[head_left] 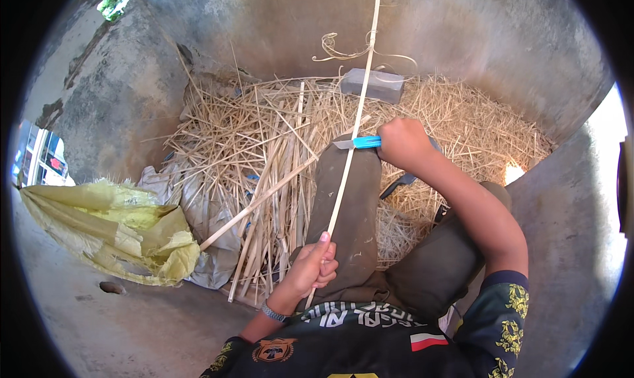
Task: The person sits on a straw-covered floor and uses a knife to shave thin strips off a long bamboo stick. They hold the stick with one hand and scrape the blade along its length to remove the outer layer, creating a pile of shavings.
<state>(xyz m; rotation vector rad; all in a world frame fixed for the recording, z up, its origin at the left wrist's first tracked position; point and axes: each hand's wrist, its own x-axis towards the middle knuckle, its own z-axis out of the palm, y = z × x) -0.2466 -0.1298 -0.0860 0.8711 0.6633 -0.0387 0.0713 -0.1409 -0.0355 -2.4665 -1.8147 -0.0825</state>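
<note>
A long pale strip, likely split bamboo, [343, 191] runs from my lap up past my knee toward the far wall. My left hand [316, 265] is closed around its lower part, with the thumb laid along it. In my right hand [405, 142] is a blue utility knife [367, 142], its blade pointing left. The blade lies across the strip, just over my raised knee. Thin curled shavings [343, 49] hang from the strip's far part. My right fingers are partly hidden behind the back of the hand.
Loose strips [271, 199] lie heaped left of my knee, and fine shavings [482, 123] cover the floor to the right. A grey block [374, 85] rests near the far wall [264, 28]. At left is a torn yellow sack [119, 229]. Concrete walls stand close around me.
</note>
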